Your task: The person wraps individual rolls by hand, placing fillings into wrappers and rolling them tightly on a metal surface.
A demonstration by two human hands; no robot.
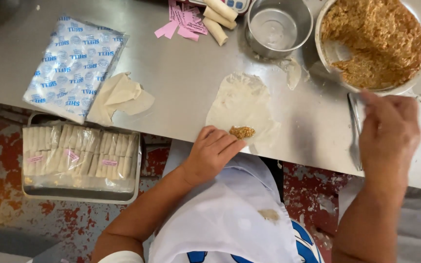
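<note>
A flat plastic packet point(74, 65) printed in blue on white lies at the upper left of the steel table point(186, 87), with a loose heap of pale wrappers point(123, 97) at its lower right corner. Pink paper slips point(183, 22) are scattered at the top centre, just beside three finished rolls point(218, 17). Below the table edge at the left, a tray point(81, 163) holds a row of rolls under clear film, with small pink labels on them.

The left hand point(210, 153) rests half curled at the lower edge of a round wrapper point(242, 109) spread in mid-frame — its fingertips touch a small lump of brown filling point(242, 132) sitting on the sheet. The right hand point(388, 131), at the right, is closed loosely with its back to the camera; it is at the top of a metal utensil point(354, 131) lying on the table, but whether it grips it I cannot tell.

At the top, an empty-looking steel pot point(278, 27) stands beside a big bowl point(373, 44) — full of crumbly brown filling.
</note>
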